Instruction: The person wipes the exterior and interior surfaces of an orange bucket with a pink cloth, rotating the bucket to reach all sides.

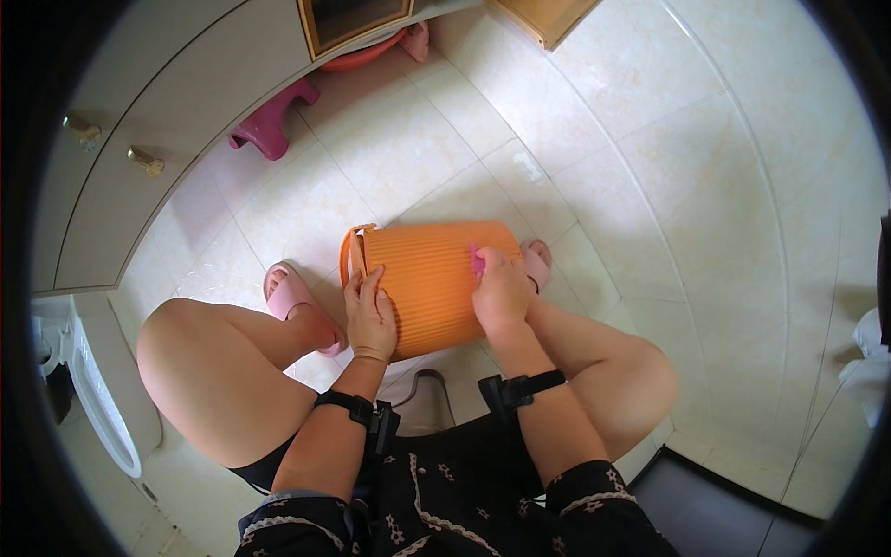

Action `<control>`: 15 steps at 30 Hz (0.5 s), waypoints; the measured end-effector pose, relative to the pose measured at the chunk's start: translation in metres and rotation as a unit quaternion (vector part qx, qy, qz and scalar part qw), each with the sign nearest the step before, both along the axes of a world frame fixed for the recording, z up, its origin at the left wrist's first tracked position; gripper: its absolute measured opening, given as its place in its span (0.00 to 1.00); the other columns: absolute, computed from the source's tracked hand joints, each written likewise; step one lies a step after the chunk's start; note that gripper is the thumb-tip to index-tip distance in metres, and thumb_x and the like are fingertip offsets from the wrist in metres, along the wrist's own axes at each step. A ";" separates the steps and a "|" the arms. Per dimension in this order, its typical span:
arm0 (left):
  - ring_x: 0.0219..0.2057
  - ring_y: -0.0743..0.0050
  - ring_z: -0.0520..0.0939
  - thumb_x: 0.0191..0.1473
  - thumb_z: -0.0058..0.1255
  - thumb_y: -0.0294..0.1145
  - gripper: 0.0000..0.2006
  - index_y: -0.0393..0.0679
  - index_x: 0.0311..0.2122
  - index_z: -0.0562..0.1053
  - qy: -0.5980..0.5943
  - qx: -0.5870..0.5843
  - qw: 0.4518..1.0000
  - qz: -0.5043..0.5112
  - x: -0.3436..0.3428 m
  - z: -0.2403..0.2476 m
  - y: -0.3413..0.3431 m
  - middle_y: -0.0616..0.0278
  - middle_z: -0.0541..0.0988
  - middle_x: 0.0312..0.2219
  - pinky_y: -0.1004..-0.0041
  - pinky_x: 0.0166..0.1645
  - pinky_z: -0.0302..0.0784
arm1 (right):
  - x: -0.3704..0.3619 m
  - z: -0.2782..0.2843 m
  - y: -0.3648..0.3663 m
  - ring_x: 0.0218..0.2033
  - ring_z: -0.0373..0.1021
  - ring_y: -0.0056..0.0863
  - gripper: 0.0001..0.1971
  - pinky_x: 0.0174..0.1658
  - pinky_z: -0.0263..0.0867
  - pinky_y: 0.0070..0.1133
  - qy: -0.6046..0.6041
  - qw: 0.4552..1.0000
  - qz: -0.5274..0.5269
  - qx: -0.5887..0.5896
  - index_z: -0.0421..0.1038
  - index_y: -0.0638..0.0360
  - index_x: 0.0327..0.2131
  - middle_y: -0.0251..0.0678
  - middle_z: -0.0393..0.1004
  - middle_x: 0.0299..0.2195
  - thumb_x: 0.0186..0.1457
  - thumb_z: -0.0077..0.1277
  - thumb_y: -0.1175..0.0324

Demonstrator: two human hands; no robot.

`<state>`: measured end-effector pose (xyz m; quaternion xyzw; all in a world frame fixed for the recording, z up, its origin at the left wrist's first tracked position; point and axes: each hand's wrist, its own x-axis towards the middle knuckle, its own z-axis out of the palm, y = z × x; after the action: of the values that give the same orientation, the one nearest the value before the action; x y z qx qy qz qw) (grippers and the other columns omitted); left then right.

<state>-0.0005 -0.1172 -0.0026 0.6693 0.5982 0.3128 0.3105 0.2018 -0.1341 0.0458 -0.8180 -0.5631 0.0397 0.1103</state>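
An orange ribbed bin [422, 278] lies on its side on the floor between my feet, with its rim and a raised handle-like piece toward the left. My left hand [369, 320] holds it near that rim, fingers laid over the ribs. Against the bin's side, toward its right end, my right hand [502, 288] is closed around a small bright pink thing [477, 260]. Most of that pink thing is hidden by the fingers, so its kind cannot be made out. The inside of the bin does not show.
Pink slippers [290, 295] are on my feet either side of the bin. A magenta stool [269, 125] stands by the cabinet [176, 121] at the far left. A red basin [367, 58] is partly under it. At the left is a white toilet-like rim [97, 399].
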 end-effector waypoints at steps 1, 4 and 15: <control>0.54 0.44 0.67 0.58 0.39 0.32 0.18 0.52 0.53 0.69 0.001 0.000 1.000 0.001 0.001 0.000 0.000 0.43 0.64 0.53 0.61 0.55 0.66 | -0.008 0.000 0.001 0.40 0.67 0.38 0.08 0.39 0.64 0.32 0.025 1.000 0.016 0.005 0.72 0.51 0.36 0.33 0.74 0.33 0.50 0.47 0.70; 0.54 0.44 0.67 0.58 0.39 0.32 0.18 0.52 0.53 0.69 0.008 0.003 1.000 -0.002 0.002 -0.001 -0.001 0.42 0.64 0.53 0.61 0.55 0.65 | -0.034 -0.001 0.007 0.39 0.67 0.38 0.08 0.39 0.63 0.33 0.047 0.998 0.048 0.010 0.73 0.51 0.35 0.33 0.74 0.36 0.51 0.47 0.69; 0.53 0.43 0.67 0.59 0.38 0.33 0.17 0.52 0.53 0.69 -0.004 0.003 1.000 0.000 0.004 0.000 -0.002 0.43 0.64 0.53 0.61 0.55 0.65 | 0.013 0.000 0.015 0.40 0.68 0.34 0.07 0.40 0.63 0.32 0.003 0.994 0.084 -0.076 0.74 0.52 0.32 0.33 0.74 0.33 0.49 0.48 0.69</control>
<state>0.0031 -0.1188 -0.0028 0.6691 0.5961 0.3170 0.3107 0.2144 -0.1193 0.0461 -0.7735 -0.6251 0.0941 0.0461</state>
